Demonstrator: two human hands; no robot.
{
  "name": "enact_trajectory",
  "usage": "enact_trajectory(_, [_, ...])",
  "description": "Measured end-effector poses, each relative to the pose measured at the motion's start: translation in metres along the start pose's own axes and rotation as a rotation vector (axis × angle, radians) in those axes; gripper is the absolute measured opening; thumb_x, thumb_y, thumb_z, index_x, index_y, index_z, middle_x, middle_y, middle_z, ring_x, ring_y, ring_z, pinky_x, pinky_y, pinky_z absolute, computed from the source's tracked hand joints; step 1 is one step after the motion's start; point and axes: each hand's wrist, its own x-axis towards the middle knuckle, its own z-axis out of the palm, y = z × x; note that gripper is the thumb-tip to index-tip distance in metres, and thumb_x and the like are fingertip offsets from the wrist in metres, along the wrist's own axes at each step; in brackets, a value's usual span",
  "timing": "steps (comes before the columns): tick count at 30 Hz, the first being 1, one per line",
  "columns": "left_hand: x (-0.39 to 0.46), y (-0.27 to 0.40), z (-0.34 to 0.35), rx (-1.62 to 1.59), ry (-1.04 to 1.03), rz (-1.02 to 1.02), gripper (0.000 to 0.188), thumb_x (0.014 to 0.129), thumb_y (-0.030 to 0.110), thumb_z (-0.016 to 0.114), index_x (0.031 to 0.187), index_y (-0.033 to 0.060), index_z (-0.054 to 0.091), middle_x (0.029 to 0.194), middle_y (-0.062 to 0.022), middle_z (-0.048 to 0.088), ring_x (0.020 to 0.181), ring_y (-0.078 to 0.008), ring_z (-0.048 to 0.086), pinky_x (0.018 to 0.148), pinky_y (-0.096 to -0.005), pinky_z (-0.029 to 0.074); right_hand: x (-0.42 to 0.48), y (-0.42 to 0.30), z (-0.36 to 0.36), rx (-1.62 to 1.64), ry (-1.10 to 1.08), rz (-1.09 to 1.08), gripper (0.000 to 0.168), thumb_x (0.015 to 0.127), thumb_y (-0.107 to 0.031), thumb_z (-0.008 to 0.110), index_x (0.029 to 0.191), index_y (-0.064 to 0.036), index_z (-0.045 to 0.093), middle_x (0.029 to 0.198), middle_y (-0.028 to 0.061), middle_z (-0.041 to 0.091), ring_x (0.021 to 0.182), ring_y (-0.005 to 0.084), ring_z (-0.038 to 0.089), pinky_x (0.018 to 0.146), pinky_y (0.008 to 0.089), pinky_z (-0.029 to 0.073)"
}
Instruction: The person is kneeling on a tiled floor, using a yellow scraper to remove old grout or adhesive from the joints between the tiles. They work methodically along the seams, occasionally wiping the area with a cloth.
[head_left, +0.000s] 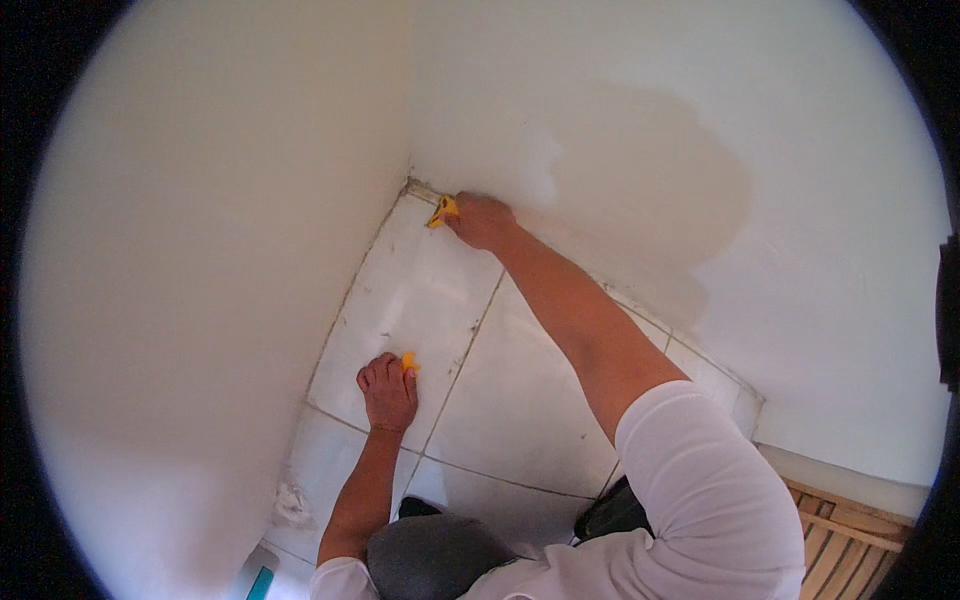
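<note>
My right hand (484, 221) is at the foot of the right wall, near the corner. It grips a yellow hand tool (441, 213) with dark openings, possibly a scraper, against the tile edge; its working edge cannot be made out. My left hand (390, 397) rests lower on the same floor tile (409, 281), fingers bent. A small yellow piece (409, 362) sticks out between its thumb and forefinger, the rest hidden by the hand. Dirty grout lines (465, 352) run between the white tiles, and grime collects in the corner (411, 184).
Pale walls rise on the left (202, 247) and right (810, 225), the right one with a large damp-looking patch (660, 165). Wooden slats (847, 551) stand at lower right. A grey and teal object (260, 581) lies at lower left. My dark shoe (616, 511) is on the tiles.
</note>
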Motion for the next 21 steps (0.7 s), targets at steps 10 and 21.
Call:
enact_trajectory(10, [0.0, 0.0, -0.002, 0.01, 0.013, -0.003, 0.028, 0.088, 0.024, 0.05, 0.105, 0.001, 0.051, 0.113, -0.0127, 0.05, 0.107, -0.03, 0.044, 0.093, -0.0453, 0.03, -0.126, 0.0, 0.043, 0.264, 0.104, 0.13, 0.049, 0.091, -0.033, 0.051, 0.128, -0.004, 0.04, 0.11, 0.0217, 0.059, 0.094, 0.0386, 0.061, 0.081, 0.0468, 0.049])
enact_trajectory(21, [0.002, -0.008, 0.006, -0.11, 0.115, -0.009, 0.023, 0.088, 0.02, 0.051, 0.102, 0.0027, 0.052, 0.112, -0.0136, 0.051, 0.106, -0.0315, 0.045, 0.093, -0.045, 0.031, -0.193, -0.015, 0.063, 0.329, 0.155, 0.226, 0.048, 0.087, -0.017, 0.056, 0.131, -0.007, 0.04, 0.11, 0.0212, 0.059, 0.094, 0.0373, 0.059, 0.079, 0.0424, 0.048])
